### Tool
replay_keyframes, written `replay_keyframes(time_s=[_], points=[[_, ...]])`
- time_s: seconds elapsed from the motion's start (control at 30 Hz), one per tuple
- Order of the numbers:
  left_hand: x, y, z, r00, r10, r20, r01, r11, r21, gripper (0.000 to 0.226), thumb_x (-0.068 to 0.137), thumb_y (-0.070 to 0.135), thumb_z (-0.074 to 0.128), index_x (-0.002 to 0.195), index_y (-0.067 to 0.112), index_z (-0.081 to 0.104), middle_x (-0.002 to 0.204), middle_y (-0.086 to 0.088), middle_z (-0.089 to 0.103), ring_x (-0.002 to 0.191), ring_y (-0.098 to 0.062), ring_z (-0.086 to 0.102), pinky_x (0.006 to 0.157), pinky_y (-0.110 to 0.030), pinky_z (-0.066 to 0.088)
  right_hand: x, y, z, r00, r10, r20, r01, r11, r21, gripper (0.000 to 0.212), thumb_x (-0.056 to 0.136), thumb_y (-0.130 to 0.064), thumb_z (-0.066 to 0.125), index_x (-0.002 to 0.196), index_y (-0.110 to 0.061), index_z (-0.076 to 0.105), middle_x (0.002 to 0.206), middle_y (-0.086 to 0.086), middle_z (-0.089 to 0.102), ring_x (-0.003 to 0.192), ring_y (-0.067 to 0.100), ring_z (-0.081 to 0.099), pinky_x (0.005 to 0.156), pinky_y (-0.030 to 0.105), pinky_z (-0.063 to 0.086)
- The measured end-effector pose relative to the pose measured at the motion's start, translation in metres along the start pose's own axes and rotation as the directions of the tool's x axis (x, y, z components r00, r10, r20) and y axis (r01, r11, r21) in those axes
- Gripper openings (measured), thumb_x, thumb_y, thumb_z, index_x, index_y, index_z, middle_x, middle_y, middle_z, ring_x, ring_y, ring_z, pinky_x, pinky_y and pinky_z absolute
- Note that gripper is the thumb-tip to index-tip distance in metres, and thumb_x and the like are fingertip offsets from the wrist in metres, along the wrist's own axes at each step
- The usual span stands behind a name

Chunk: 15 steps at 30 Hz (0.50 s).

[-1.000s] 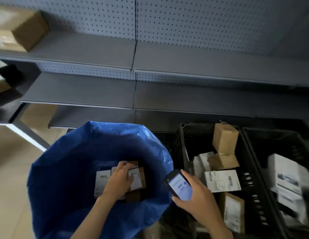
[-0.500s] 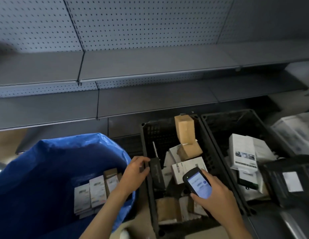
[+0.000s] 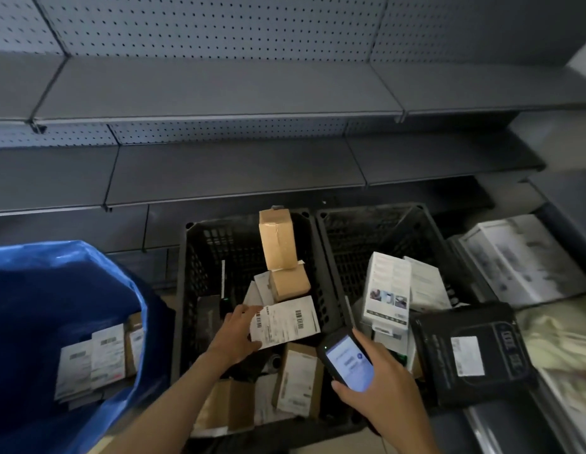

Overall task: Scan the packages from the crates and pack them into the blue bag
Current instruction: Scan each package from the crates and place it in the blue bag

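Note:
The blue bag stands open at lower left with several labelled packages inside. A black crate in the middle holds brown boxes and white packages. My left hand reaches into this crate and grips the left edge of a white package with barcode labels. My right hand holds a handheld scanner with a lit screen over the crate's near right corner. A second black crate to the right holds white boxes.
Grey metal shelves with pegboard backing run across the far side. A black flat package with a white label lies at the right, beside white boxes and a pale wrapped bundle.
My left hand left the blue bag, crossed to the middle crate and took hold of the white labelled package. The view swung right. The scanner stayed in my right hand.

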<state>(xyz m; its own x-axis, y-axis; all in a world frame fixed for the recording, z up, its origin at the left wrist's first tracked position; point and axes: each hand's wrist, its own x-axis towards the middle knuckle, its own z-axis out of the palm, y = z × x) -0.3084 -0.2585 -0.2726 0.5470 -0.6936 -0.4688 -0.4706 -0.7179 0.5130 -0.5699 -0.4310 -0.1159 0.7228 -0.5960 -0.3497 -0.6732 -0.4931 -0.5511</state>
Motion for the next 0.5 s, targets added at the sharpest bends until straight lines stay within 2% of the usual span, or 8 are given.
replay_keyframes(time_s=[0.13,0.3,0.33,0.43,0.5], points=[[0.010,0.000,0.023,0.999,-0.029,-0.014,0.030,0.994,0.109,0.108,0.078,0.038,0.085,0.160,0.031,0.015,0.158,-0.004,0.022,0.143,-0.032,0.025,0.116,-0.049,0.036,0.006,0.021,-0.004,0.999,0.011,0.042,-0.011,1.000,0.007,0.105,0.070,-0.066,0.082,0.157,-0.045,0.026,0.141,-0.019,0.053,0.125,0.005,0.054,0.101,0.020,0.046],[0.013,-0.011,0.045,0.999,-0.021,-0.028,0.028,0.959,0.283,0.123,0.075,0.051,0.085,0.161,0.037,-0.001,0.164,-0.006,0.005,0.150,-0.032,0.012,0.116,-0.054,0.037,0.012,0.038,-0.001,0.999,0.016,0.049,-0.018,0.999,0.039,0.104,0.068,-0.066,0.083,0.155,-0.048,0.029,0.133,-0.023,0.054,0.119,0.002,0.055,0.098,0.017,0.047],[0.014,-0.014,0.048,0.999,-0.012,-0.033,0.022,0.953,0.303,0.125,0.074,0.051,0.085,0.161,0.038,-0.004,0.163,-0.006,0.006,0.149,-0.033,0.014,0.114,-0.054,0.039,0.012,0.041,0.001,0.999,0.016,0.047,-0.018,0.998,0.056,0.104,0.067,-0.065,0.084,0.154,-0.047,0.030,0.131,-0.022,0.055,0.117,0.001,0.056,0.097,0.017,0.048],[0.018,-0.020,0.050,0.996,0.051,-0.074,-0.024,0.948,0.318,0.126,0.072,0.045,0.087,0.160,0.036,-0.002,0.153,-0.009,0.027,0.140,-0.034,0.033,0.100,-0.050,0.051,0.013,0.048,0.005,0.999,0.001,0.052,-0.005,0.997,0.078,0.103,0.062,-0.070,0.080,0.150,-0.054,0.029,0.125,-0.025,0.056,0.113,0.000,0.057,0.095,0.020,0.052],[0.020,-0.018,0.044,0.996,0.063,-0.066,-0.040,0.950,0.311,0.121,0.075,0.041,0.085,0.162,0.034,0.002,0.149,-0.008,0.027,0.136,-0.031,0.036,0.101,-0.045,0.052,0.014,0.050,0.005,0.999,-0.013,0.051,0.009,0.996,0.085,0.102,0.061,-0.073,0.077,0.148,-0.058,0.026,0.124,-0.026,0.055,0.112,-0.001,0.057,0.095,0.021,0.052]])
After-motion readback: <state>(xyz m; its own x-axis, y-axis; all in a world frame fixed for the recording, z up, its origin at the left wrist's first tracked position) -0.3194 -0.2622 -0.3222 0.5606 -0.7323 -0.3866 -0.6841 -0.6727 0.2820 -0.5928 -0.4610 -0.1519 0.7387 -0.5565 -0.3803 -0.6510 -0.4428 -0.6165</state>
